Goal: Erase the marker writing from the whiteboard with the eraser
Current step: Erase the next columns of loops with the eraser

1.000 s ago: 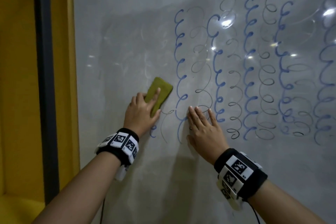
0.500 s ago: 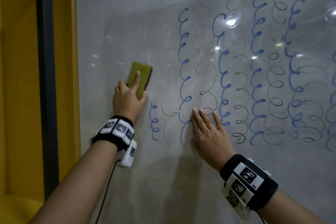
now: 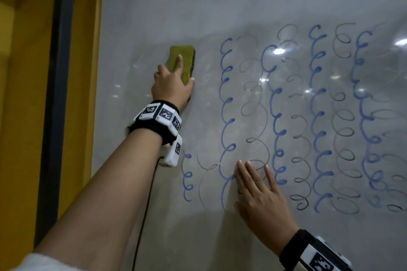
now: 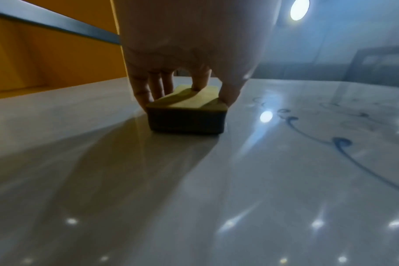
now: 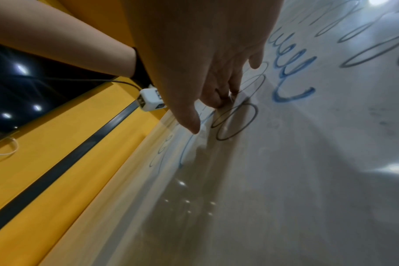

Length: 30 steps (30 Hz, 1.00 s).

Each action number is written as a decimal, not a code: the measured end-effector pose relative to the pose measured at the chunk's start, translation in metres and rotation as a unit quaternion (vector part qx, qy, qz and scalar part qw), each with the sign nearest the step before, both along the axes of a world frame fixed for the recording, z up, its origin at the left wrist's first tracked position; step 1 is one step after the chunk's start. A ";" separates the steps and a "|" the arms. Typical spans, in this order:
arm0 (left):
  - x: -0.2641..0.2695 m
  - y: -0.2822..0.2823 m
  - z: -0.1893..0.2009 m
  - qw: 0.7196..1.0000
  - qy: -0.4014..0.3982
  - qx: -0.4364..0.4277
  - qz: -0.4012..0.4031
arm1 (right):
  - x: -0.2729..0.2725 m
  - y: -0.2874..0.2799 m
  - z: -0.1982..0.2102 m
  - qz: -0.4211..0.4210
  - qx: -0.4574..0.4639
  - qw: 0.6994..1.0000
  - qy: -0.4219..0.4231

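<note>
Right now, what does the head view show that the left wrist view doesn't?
Only the head view shows the right hand flat on the glossy whiteboard, the many columns of blue and black marker loops, and a short leftover blue squiggle below the left wrist. Only the left wrist view shows the eraser's dark felt side against the board. Both show the left hand gripping the olive-yellow block eraser.
</note>
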State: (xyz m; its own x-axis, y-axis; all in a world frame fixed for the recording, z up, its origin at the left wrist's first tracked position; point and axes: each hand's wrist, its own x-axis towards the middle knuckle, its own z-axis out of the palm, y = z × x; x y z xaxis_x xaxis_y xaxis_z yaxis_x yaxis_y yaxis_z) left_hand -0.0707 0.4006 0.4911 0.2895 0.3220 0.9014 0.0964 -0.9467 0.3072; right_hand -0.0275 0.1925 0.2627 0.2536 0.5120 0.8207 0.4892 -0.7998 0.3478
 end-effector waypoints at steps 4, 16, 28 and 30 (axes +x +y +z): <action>0.009 -0.026 0.006 0.998 -0.005 0.057 -0.007 | 0.006 0.000 -0.001 0.015 0.004 1.000 -0.011; 0.025 -0.037 0.008 0.999 -0.049 -0.009 -0.019 | 0.011 -0.001 -0.002 0.001 0.001 1.000 -0.020; 0.025 -0.037 -0.029 0.997 -0.063 0.000 -0.035 | 0.007 0.001 -0.001 -0.014 -0.002 1.000 -0.008; 0.024 -0.033 -0.018 0.998 -0.065 0.001 -0.026 | 0.007 0.001 -0.001 -0.012 -0.003 1.000 -0.010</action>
